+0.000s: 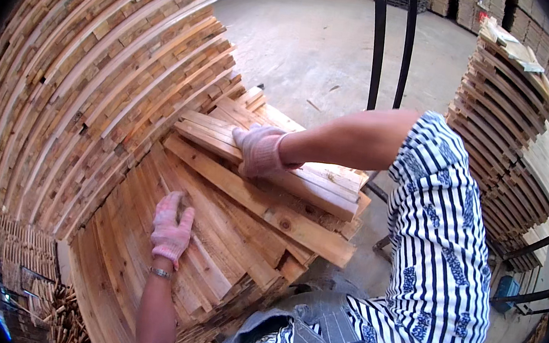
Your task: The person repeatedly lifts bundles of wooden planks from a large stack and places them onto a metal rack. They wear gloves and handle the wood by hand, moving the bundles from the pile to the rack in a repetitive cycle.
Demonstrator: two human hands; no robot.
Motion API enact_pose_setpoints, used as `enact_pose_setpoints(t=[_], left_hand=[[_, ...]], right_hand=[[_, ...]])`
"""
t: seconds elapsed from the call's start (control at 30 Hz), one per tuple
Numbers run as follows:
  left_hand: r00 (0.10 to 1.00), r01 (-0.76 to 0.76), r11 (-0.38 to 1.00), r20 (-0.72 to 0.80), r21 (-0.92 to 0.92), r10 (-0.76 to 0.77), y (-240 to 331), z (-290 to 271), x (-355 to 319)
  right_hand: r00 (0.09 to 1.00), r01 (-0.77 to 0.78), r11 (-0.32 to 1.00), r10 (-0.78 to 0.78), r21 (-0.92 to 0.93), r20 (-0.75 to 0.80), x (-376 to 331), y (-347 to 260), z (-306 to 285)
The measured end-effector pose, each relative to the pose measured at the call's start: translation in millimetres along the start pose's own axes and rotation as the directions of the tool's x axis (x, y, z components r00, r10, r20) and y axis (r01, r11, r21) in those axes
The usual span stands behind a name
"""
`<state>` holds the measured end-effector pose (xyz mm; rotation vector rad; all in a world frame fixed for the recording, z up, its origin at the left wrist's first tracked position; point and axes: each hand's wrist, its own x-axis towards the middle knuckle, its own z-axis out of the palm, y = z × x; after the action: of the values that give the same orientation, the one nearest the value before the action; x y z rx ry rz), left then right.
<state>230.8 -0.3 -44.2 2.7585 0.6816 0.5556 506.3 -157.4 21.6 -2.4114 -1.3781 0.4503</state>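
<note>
My right hand [260,150], in a pinkish-white knit glove, is closed over a small group of pale wooden slats [316,192]. These lie side by side on top of the pile, and its fingertips are partly hidden. Below them a single wider board [258,200] with a dark knot lies at a slant. My left hand [172,226], gloved the same way, rests on the flat layer of boards [130,206] with its thumb apart from the fingers. Nothing shows in its grasp. Beside it, several narrow slats [207,268] lie lengthwise.
A tall, tightly layered wood stack [96,86] rises along the left. Another layered stack [502,142] stands at the right. Two dark upright bars [376,48] stand ahead on the concrete floor [289,32]. Loose sticks [68,317] are heaped at lower left.
</note>
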Motion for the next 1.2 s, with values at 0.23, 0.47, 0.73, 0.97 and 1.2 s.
enact_pose_setpoints(t=[0.23,0.47,0.73,0.97,1.2], left_hand=[[0.998,-0.035,0.993,-0.043,0.111,0.040,3,11,0],[0.991,-0.109,0.988,-0.060,0.106,0.116,6,12,7],[0.997,-0.080,0.993,-0.007,0.085,0.081,5,11,7],[0.995,-0.095,0.988,-0.006,0.125,0.096,9,14,12],[0.999,-0.017,0.982,0.035,0.189,0.011,11,8,5]], right_hand=[[0.986,-0.083,0.657,-0.052,0.750,0.156,-13,95,-72],[0.966,0.098,0.621,-0.248,0.777,0.076,21,151,-10],[0.995,0.089,0.978,-0.081,-0.191,0.052,27,90,-40],[0.992,0.054,0.996,-0.062,0.078,0.107,43,165,-64],[0.993,-0.115,0.993,0.115,-0.031,0.025,-2,104,-37]])
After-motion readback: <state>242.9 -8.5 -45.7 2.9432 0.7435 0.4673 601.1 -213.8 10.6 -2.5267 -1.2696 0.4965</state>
